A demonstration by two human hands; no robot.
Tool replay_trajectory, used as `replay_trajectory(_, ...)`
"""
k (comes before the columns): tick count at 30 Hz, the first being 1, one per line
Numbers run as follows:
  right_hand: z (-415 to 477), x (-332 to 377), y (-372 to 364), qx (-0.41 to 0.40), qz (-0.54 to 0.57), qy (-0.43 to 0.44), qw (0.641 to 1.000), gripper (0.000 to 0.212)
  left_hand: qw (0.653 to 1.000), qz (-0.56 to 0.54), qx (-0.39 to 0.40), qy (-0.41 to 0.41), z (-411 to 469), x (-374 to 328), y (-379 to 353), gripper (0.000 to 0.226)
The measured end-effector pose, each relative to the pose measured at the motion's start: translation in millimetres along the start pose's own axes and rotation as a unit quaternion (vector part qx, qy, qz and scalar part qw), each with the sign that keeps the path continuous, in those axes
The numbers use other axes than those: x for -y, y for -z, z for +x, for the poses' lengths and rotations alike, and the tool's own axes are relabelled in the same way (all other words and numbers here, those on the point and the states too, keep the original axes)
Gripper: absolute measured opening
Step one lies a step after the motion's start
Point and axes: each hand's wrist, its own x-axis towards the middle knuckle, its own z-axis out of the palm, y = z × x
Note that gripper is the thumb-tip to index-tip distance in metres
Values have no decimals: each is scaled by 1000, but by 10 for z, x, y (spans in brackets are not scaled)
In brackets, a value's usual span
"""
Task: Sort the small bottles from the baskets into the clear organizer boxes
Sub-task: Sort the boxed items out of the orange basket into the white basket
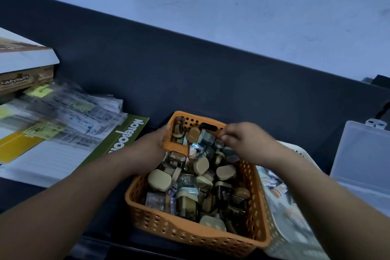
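One orange basket (190,236) sat front and centre on the dark surface, its long axis running straight away from the person, and it was heaped with small bottles (159,180): beige caps everywhere, well over a dozen, too tangled for a true count. They pointed every which way, some lying flat, some cap-up. The left hand (155,143) was clamped on the basket's far-left corner, fingers curled over the rim. The right hand (247,143) was at the far-right rim, fingers bunched tight; whether it pinched the rim or a bottle, I couldn't tell. One white basket (295,152) peeked out just right of the orange one, touching it, and one clear organizer box (363,154) lay further right. A green notebook (118,141) lay left of the basket.
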Motion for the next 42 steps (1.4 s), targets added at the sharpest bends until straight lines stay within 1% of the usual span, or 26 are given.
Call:
replay_trajectory(1, 99, 97, -77, 44, 6, 7, 999, 24, 1000, -5, -1, 0, -6, -1, 2, 70)
replay_trajectory(3, 290, 202, -230, 122, -30, 7, 992, 28, 1000, -10, -1, -6, -19, -7, 3, 68)
replay_trajectory(4, 376, 230, -303, 145, -55, 3, 988, 30, 1000, -12, 3, -11, -19, -6, 8, 68)
replay_trajectory(6, 499, 264, -427, 166, -96, -6, 981, 31, 1000, -13, 15, -19, -16, 2, 15, 67)
replay_trajectory(12, 598, 316, -514, 169, -92, -8, 981, 36, 999, -18, 33, -18, 40, 70, 24, 74)
replay_trajectory(15, 605, 391, -553, 186, -139, -5, 973, 31, 999, -26, 33, -13, 62, 91, 27, 76)
replay_trajectory(18, 562, 407, -578, 182, -156, 4, 971, 25, 999, -22, 28, -12, 59, 86, 36, 76)
replay_trajectory(21, 559, 358, -489, 178, -157, -15, 971, 18, 999, -18, 25, -15, 38, 83, 34, 76)
replay_trajectory(24, 619, 335, -475, 204, -142, -15, 968, 23, 999, -12, 24, -17, 48, 84, 30, 75)
replay_trajectory(28, 687, 316, -566, 194, -136, -23, 971, 19, 999, -8, 28, -28, 73, 108, 28, 75)
replay_trajectory(29, 691, 312, -578, 198, -136, -29, 970, 22, 999, -4, 29, -28, 74, 114, 28, 74)
replay_trajectory(32, 707, 297, -606, 213, -126, -56, 967, 41, 999, 0, 33, -28, 85, 114, 22, 75)
replay_trajectory(35, 732, 306, -651, 223, -125, -60, 965, 49, 999, -3, 29, -28, 72, 101, 21, 76)
replay_trajectory(39, 746, 340, -643, 237, -102, -56, 965, 53, 999, 11, 23, -30, 67, 100, 19, 76)
replay_trajectory(42, 782, 361, -647, 242, -100, -30, 965, 56, 999, 17, 21, -32, 78, 94, 18, 76)
